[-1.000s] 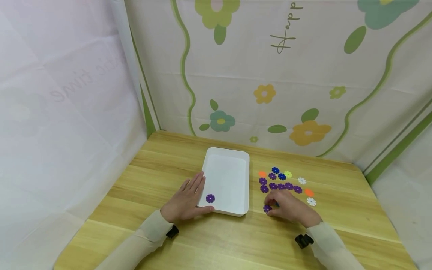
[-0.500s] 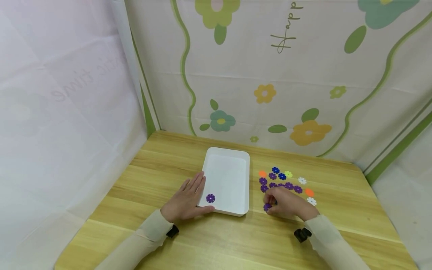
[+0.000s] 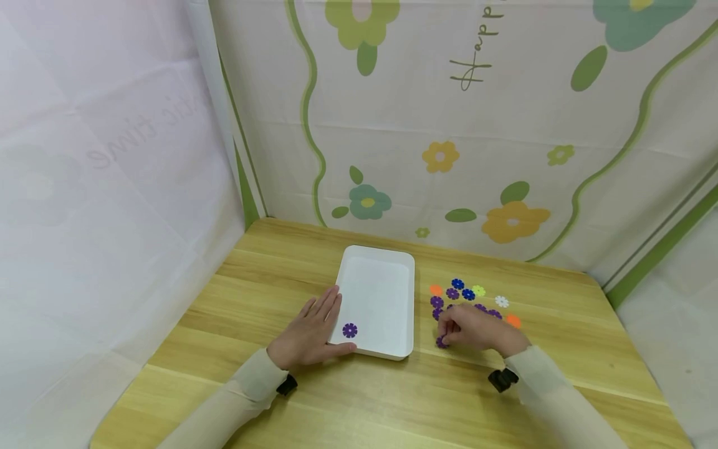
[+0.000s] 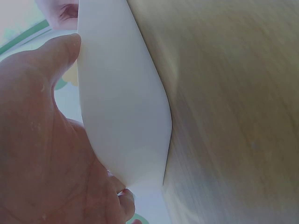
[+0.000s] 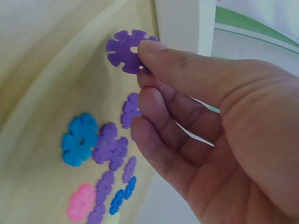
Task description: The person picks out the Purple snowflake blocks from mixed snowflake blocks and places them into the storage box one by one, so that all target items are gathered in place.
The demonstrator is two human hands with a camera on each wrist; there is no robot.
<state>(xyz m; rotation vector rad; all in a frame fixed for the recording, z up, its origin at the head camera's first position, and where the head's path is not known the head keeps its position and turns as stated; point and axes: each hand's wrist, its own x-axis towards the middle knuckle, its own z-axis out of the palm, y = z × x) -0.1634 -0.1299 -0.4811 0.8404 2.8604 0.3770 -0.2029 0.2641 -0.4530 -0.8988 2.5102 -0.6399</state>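
Observation:
My right hand [image 3: 475,327] pinches a purple snowflake disc [image 5: 122,50] between thumb and fingers, with the disc tilted above the table in the right wrist view. Its other fingers are loosely bent. Left of it lies a shallow white tray [image 3: 377,290], with one purple snowflake disc [image 3: 350,330] in its near left corner. My left hand [image 3: 307,332] rests at that corner, fingers straight along the left rim and thumb on the near rim. In the left wrist view, the thumb [image 4: 65,49] touches the upper edge of the tray wall [image 4: 124,93].
Several loose snowflake discs lie right of the tray: purple ones [image 3: 437,302], dark blue ones [image 3: 468,294], a yellow-green one [image 3: 478,290], orange ones [image 3: 436,290] and a white one [image 3: 502,302]. A blue disc [image 5: 80,139] lies below the right hand. A printed cloth [image 3: 392,125] hangs behind the table.
My right hand has picked up the purple disc from the table and shifted slightly up and left. It now covers the nearer white disc. The left hand and tray have not moved.

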